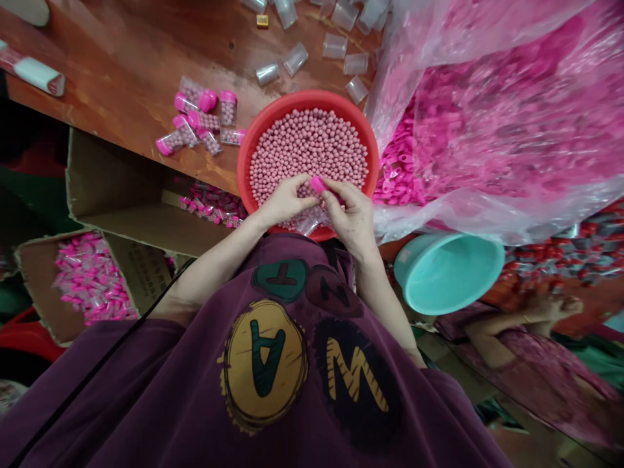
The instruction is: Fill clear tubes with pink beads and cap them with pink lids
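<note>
A workshop stocked in bulk
Pink-capped clear tubes (92,279) fill a brown cardboard box (38,286); pink plastic pieces (463,123) fill a clear plastic sack (402,39).

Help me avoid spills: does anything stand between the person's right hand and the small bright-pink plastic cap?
Nothing visible does: the right hand grips the cap directly. The left hand is close beside it; the round red plastic bowl of small pink beads lies beneath, not between.
</note>
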Demonstrator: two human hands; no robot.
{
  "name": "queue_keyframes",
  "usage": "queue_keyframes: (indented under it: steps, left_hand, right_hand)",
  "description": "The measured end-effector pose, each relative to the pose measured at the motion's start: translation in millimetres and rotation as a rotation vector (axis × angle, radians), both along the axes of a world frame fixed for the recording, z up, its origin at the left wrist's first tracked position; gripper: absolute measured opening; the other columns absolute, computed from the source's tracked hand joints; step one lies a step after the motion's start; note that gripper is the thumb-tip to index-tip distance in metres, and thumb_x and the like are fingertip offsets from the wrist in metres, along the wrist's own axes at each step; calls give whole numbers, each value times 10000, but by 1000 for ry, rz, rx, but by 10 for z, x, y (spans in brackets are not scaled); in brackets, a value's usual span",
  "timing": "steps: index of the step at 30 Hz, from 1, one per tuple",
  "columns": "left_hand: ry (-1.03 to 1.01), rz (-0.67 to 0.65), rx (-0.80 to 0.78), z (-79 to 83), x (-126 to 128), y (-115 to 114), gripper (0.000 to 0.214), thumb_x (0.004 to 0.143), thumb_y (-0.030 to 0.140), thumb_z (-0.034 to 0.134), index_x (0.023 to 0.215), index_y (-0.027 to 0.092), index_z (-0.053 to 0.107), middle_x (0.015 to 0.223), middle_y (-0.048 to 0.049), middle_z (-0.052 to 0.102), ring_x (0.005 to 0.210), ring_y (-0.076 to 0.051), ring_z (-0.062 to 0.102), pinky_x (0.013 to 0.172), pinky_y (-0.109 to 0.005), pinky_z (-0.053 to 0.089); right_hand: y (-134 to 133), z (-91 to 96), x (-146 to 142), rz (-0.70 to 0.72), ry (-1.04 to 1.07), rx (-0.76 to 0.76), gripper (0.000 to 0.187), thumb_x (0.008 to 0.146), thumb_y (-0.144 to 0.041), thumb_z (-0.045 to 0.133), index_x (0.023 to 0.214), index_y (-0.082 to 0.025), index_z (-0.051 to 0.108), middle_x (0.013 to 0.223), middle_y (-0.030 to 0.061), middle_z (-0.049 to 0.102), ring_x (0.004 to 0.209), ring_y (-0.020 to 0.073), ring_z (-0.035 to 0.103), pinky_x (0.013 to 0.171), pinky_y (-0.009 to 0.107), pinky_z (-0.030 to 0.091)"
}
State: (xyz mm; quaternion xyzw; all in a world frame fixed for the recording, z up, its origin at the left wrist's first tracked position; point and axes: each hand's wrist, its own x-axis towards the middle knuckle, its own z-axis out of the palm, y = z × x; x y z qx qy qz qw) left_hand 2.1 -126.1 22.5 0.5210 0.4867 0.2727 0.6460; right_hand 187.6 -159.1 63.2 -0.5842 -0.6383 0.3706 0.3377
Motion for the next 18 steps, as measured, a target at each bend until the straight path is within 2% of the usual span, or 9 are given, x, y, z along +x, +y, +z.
queue_keyframes:
  steps: [6, 14, 18]
  left_hand:
    - [-60, -23, 4, -12, 4, -28, 297, 845, 254, 865, 1099, 162, 741, 1108, -54, 782, 1047, -218, 694, 1036, -385, 552]
    - [-41, -74, -11, -21, -26, -59, 249, 836, 224, 851, 1039, 139, 734, 946, -14, 730, 854, -158, 632, 813, -297, 530]
    - [-66, -63, -45, -2, -4, -87, 210, 837, 197, 834, 1004, 142, 718, 909, -8, 706, 815, -147, 609, 765, -282, 508]
  right_hand:
    - [0, 28, 9, 35, -11, -13, 341, 1120, -488, 607, 1279, -285, 830, 1043, 57, 818, 929, 229, 738, 857, 412, 651]
    - [-41, 78, 4, 96, -65, -18, 348, 1142, -470, 574, 1279, -275, 827, 987, 58, 793, 908, 232, 722, 850, 402, 633]
    - [-50, 76, 30, 154, -119, 27, 352, 1149, -414, 543, 1294, -248, 818, 1027, 85, 785, 943, 245, 732, 850, 404, 639]
